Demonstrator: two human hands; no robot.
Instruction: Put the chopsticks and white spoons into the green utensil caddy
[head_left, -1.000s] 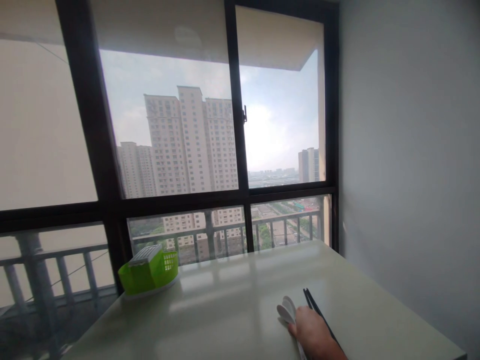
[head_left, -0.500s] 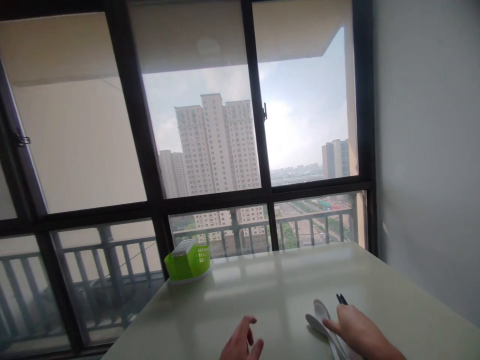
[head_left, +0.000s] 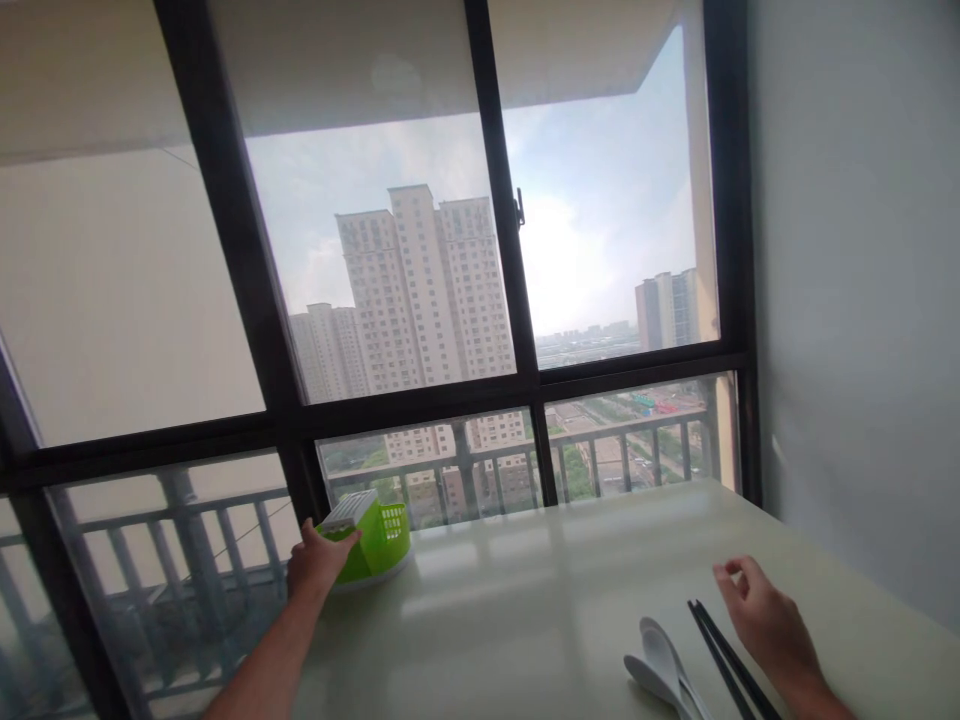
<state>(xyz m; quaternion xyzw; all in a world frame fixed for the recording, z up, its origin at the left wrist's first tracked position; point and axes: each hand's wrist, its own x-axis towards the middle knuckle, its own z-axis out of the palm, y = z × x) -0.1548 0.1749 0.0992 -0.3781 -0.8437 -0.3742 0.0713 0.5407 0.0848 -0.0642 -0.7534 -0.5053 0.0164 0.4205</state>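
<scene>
I saw the left hand (head_left: 319,562) w/ fingers spread on the green basket (head_left: 373,540) at the worktop (head_left: 525,610) edge. Right hand (head_left: 766,622) hung loosely curled, holding nothing, just beside black chopsticks (head_left: 724,660) & white spoons (head_left: 664,668).

Basket (head_left: 379,535) at table's (head_left: 525,600) far left, spoons (head_left: 664,665) left of chopsticks (head_left: 724,660) at near right

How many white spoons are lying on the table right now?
2. Both lie side by side near the table's front edge: one spoon just left of the black chopsticks, the other spoon overlapping its left side. Their handles run out of view.
</scene>
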